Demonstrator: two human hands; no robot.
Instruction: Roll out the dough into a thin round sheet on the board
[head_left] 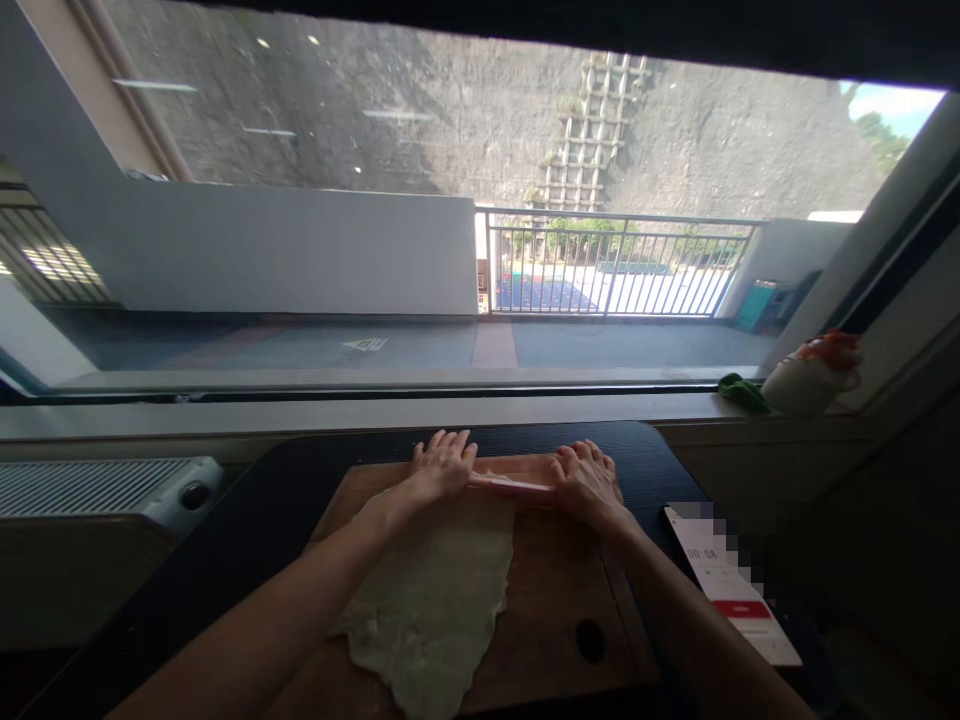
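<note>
A wide, thin, pale sheet of dough (439, 590) with a ragged edge lies on a wooden board (559, 590). Across its far end runs a slim pinkish rolling pin (514, 487), its middle showing between my hands. My left hand (444, 462) holds the pin's left end from above, fingers reaching forward over it. At the other end, my right hand (589, 480) is laid over the pin with its fingers bent forward. Both palms cover the pin's ends. My left forearm hides part of the dough's left side.
The board lies on a dark table (622, 440) before a window. A phone (731, 590) with a timer on its screen lies to the right. A radiator (112, 490) is at the left. On the sill stand a white pot-like object (806, 385) and a green item (742, 392).
</note>
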